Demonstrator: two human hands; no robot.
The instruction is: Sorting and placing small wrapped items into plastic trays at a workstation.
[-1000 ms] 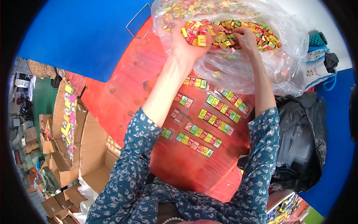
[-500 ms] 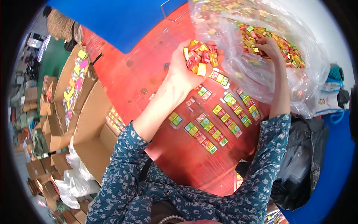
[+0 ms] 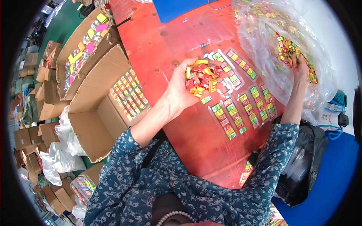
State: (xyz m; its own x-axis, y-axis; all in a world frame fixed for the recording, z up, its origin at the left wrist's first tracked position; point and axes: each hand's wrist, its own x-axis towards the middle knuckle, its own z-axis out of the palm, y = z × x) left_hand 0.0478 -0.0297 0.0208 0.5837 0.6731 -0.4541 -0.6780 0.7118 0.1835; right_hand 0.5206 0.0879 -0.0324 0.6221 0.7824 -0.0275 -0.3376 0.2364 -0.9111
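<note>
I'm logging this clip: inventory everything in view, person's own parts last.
Table: one, red, centre
Loose pieces: many, red and yellow, centre
Clear bag: one, transparent, upper right
Trays of pieces: about eight, red, yellow, green, centre
Clear packaging: count unclear, transparent, upper table
Near carton: one, brown, left
Far carton: one, brown, upper left
Boxes: many, brown, far left
White bags: several, white, lower left
Black bag: one, black, right
Cloth bag: one, white, right edge
Blue surfaces: two, blue, top, lower right
Sleeves: two, teal floral, bottom
Left hand: one, bare, under loose pieces
Right hand: one, bare, at bagged pieces
</note>
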